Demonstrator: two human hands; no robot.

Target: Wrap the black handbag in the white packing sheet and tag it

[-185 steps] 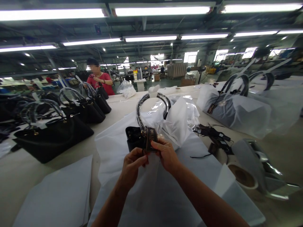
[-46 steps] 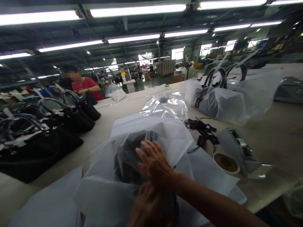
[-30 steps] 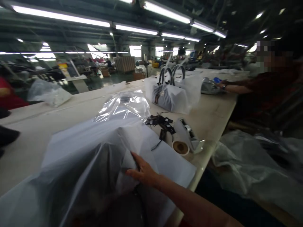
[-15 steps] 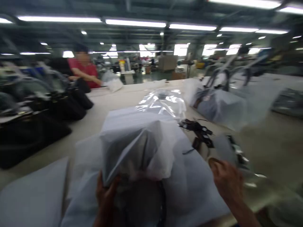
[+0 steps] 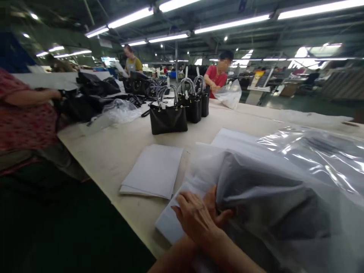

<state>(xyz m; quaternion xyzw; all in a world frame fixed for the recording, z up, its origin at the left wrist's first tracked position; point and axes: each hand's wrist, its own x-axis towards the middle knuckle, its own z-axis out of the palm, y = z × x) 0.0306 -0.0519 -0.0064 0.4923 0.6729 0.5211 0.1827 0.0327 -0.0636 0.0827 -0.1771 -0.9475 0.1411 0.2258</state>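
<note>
A dark handbag wrapped in white translucent sheeting (image 5: 270, 197) lies on the table (image 5: 113, 151) at the lower right. My right hand (image 5: 195, 222) rests with fingers stretched over my left hand (image 5: 218, 211) at the near left edge of the wrap. Largely covered by the right hand, my left hand pinches the wrap's edge. The bag's shape shows only as a dark mass through the sheeting.
A stack of white sheets (image 5: 153, 170) lies left of the bag, with clear plastic bags (image 5: 318, 151) behind it. Black handbags (image 5: 168, 117) stand in a row mid-table. A person's sleeve (image 5: 25, 113) is at the left edge; a person in red (image 5: 216, 77) works at the far side.
The view has swung left. My right hand, off to the right before, now lies over my left hand at the wrap's edge. The bag went from unwrapped to covered in sheeting.
</note>
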